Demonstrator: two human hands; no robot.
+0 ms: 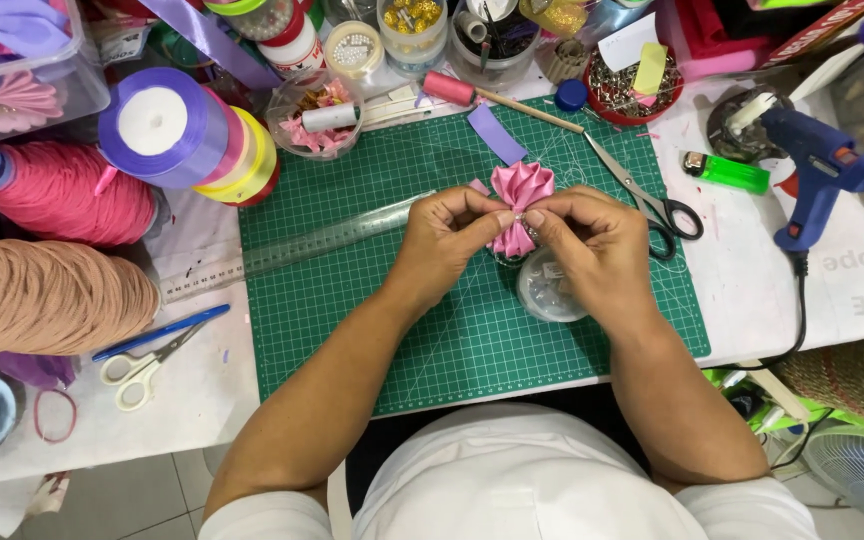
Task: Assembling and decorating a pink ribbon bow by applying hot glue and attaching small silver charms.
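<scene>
Over the middle of the green cutting mat (pixel 372 340), both hands are working on a pink ribbon flower (pixel 519 200). The left hand (pixel 447 240) and right hand (pixel 597 245) meet fingertip to fingertip, each grip pinched together on the flower's centre, holding it just above the mat. Can't quite tell if there's a tiny bead or pin between the fingertips, something pale glints there.

Looks to me like the fiddly bit: fixing or dressing the middle of the folded petals. I'd say what comes next needs a steady pinch so the pleats don't spring open, since satin ribbon is slippery and wants to unfold.

Materials-wise: the flower is glossy satin, folded into sharp ridged petals fanning upward with a tail hanging down. A small round clear container (pixel 544 290) sits right under the right hand. A clear plastic ruler (pixel 337 235) lies angled across the mat's left side. Steel scissors with black handles (pixel 647 195) rest just right of the hands, and a strip of purple ribbon (pixel 497 133) lies behind the flower. Off the mat on the white counter (pixel 742 270): a blue glue gun (pixel 817 175) and a green lighter (pixel 724 172). Far left, fat spools of ribbon (pixel 177 135) and matte cones of cord (pixel 52 295).
</scene>
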